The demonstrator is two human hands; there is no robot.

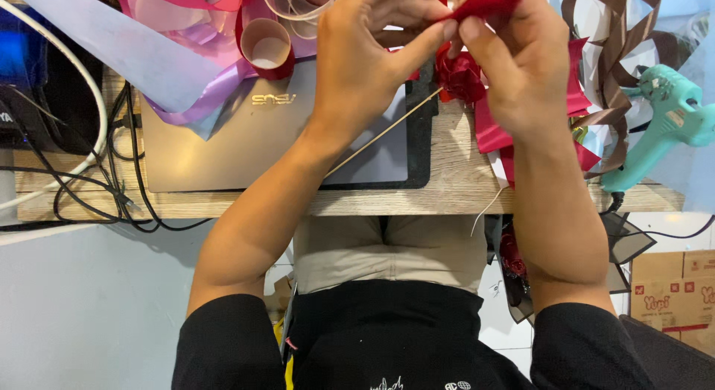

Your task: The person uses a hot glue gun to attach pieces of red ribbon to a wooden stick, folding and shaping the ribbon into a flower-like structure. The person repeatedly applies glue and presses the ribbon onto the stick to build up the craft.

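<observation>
Left hand (365,55) and right hand (514,62), fingers pinching red ribbon (488,1) between fingertips

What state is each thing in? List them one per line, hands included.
Left hand: pinching the red ribbon.
Right hand: pinching the red ribbon, fingertip to fingertip with the left.
Red ribbon: folded, held taut between both hands.
Ribbon rose: wound, sitting on the thin wooden stick.
Laptop: lid closed, flat on the table.
Teal glue gun: lying on the table, untouched.
Ribbon spool: nearly empty core.
</observation>
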